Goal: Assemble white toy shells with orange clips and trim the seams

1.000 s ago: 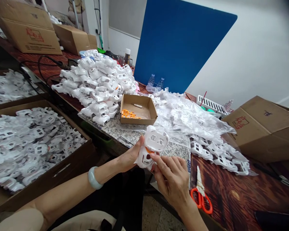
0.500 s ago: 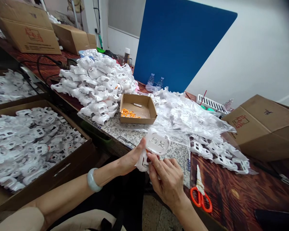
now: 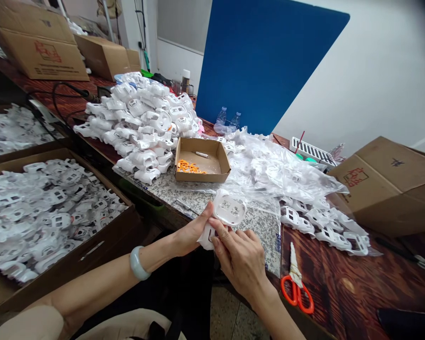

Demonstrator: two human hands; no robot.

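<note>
At the table (image 3: 343,283), a white plastic part (image 3: 231,218) is being grasped by the left hand (image 3: 193,233), being touched by the right hand (image 3: 246,259); right grip can't be told.

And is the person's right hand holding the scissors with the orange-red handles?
No, the scissors lie on the dark brown wooden tabletop, while the right hand touches a white plastic shell.

- White plastic piece (image 3: 228,218): rounded upper panel with raised rim and cut-out windows; narrower lower section, partly hidden.
- Held tilted, the panel's hollow side facing the camera, over the table's (image 3: 333,293) near edge.
</note>
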